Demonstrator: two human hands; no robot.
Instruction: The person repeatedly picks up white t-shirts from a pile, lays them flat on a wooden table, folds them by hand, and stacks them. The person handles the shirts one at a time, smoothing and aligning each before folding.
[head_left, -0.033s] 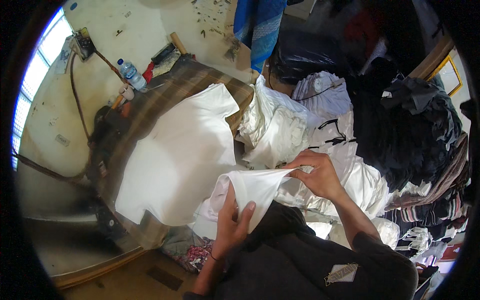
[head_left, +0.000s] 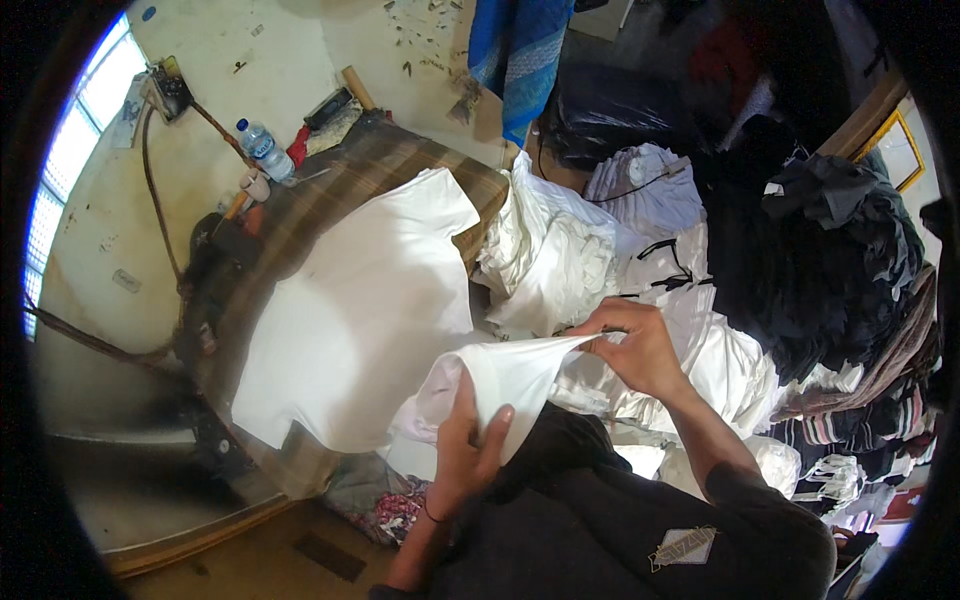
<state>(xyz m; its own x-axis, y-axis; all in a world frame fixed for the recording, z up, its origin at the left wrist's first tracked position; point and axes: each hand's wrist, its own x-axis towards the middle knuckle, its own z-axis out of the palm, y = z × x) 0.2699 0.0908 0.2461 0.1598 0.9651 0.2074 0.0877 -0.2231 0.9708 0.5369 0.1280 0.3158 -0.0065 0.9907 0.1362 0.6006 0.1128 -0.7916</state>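
Note:
A piece of white cloth with a tube-like, banded opening is stretched between my two hands. My left hand grips its near left end, some fingers on the opening's band and the thumb on the outer side. At the other end, my right hand pinches a drawn-out corner between thumb and fingers. Beyond them a white T-shirt lies spread flat on a table with a brown checked cover. The held cloth hangs over the shirt's near right edge; whether the two are joined, I cannot tell.
Right of the table are heaped white garments and a dark clothes pile. A water bottle and a cup stand at the table's far left. Blue cloth hangs at the back, near a black plastic-wrapped bundle.

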